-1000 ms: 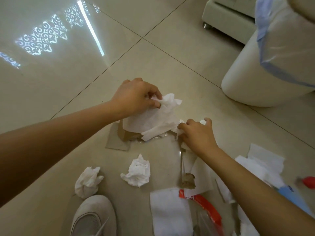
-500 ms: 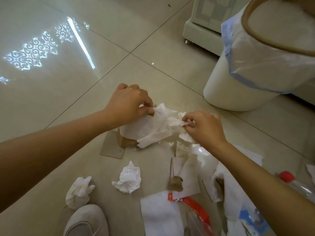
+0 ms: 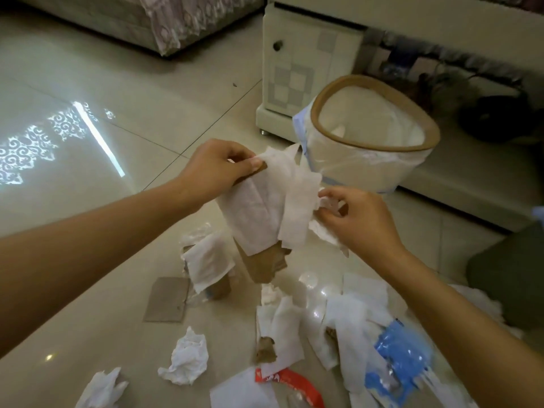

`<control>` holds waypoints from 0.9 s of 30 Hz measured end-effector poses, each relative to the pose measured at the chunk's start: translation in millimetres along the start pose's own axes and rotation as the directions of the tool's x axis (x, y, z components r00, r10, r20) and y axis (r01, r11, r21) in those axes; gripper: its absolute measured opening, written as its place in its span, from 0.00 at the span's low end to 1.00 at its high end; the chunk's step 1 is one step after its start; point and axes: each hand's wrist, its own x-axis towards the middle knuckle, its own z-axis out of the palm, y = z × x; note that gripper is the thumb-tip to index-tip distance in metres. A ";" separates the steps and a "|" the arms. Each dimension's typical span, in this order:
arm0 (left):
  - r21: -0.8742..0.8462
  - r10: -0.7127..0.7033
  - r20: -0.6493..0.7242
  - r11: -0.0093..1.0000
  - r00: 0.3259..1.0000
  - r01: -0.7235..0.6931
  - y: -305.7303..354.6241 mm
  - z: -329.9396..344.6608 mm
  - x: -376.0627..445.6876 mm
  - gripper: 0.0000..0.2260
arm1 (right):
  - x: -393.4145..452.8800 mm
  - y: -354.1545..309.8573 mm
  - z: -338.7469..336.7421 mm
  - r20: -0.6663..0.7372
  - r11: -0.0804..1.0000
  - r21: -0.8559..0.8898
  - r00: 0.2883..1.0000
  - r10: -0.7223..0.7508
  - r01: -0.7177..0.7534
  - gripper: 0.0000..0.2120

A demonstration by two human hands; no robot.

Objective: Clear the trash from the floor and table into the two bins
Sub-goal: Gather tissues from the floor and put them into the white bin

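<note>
My left hand [image 3: 216,167] pinches a bunch of white tissues [image 3: 265,201] together with a torn brown cardboard piece [image 3: 263,265] that hangs below them, all lifted off the floor. My right hand [image 3: 357,217] grips more crumpled white tissue [image 3: 325,231] at the bunch's right side. Just behind the hands stands a white bin [image 3: 374,136] with a tan rim and a clear liner. On the floor below lie several tissues [image 3: 187,359], a flat cardboard sheet [image 3: 166,300], a red wrapper [image 3: 294,381] and a blue plastic packet [image 3: 401,356].
A white cabinet [image 3: 306,69] stands behind the bin. The foot of a sofa [image 3: 132,22] is at the far left. A dark object [image 3: 509,275] sits at the right edge. Glossy floor tiles stretch out to the left.
Both hands have lifted the tissues and cardboard off the floor, toward the bin. My view has tilted up, so the bin's opening and the cabinet now show.
</note>
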 end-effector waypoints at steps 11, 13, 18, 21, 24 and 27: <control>-0.155 0.269 -0.119 0.946 0.956 -0.285 94.2 26.1 57.6 0.09 | 33.3 -7.7 -78.7 -0.335 1.000 -0.007 0.942 -0.010 0.008 0.08; -0.141 0.332 -0.130 0.927 0.934 -0.349 108.5 34.7 72.7 0.09 | 44.7 -6.2 -91.6 -0.385 1.000 -0.022 0.923 -0.001 -0.008 0.08; -0.104 0.388 -0.184 0.906 0.903 -0.410 138.3 53.6 110.4 0.05 | 74.3 1.2 -114.5 -0.482 0.998 -0.036 0.875 0.030 -0.054 0.07; -0.117 0.362 -0.180 0.915 0.915 -0.386 145.4 62.4 127.3 0.07 | 93.0 5.9 -122.6 -0.499 0.991 -0.098 0.866 0.032 -0.093 0.07; -0.236 0.277 -0.116 0.925 0.954 -0.297 144.1 67.6 142.1 0.06 | 112.2 9.0 -127.2 -0.500 0.980 -0.148 0.865 0.040 -0.131 0.08; -0.353 0.212 0.020 0.916 0.977 -0.192 139.4 67.4 148.9 0.14 | 128.7 14.0 -125.9 -0.482 0.970 -0.199 0.876 0.030 -0.143 0.09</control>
